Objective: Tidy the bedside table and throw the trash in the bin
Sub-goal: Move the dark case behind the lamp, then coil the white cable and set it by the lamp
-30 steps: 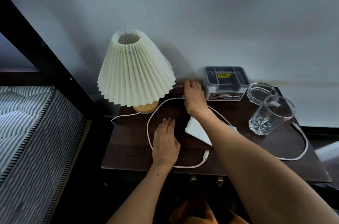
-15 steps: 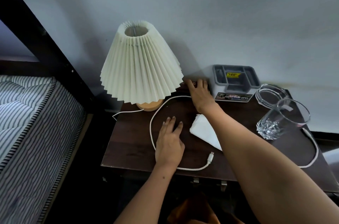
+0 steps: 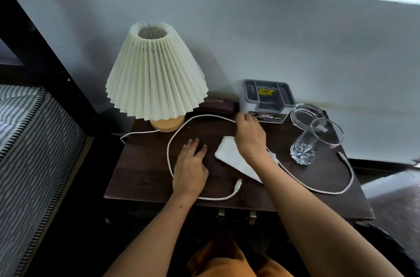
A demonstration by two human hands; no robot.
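A dark wooden bedside table (image 3: 141, 174) fills the middle of the head view. My left hand (image 3: 191, 167) lies flat on it with fingers spread, inside a loop of white charging cable (image 3: 169, 147). My right hand (image 3: 250, 136) is over the cable's far arc, just in front of a grey organiser box (image 3: 268, 95), fingers curled downward. Whether they pinch the cable is hidden. A crumpled white tissue (image 3: 229, 156) lies under my right wrist. A dark slim case (image 3: 218, 104) sits at the back by the wall.
A pleated cream lamp (image 3: 156, 76) on a wooden base stands at the table's back left. At the right are a tilted glass tumbler (image 3: 318, 140) and a clear glass dish (image 3: 304, 113). A striped mattress (image 3: 29, 140) lies to the left.
My right hand has drawn back off the dark case toward me and now sits over the cable. The left hand has stayed flat. The camera has shifted left and downward.
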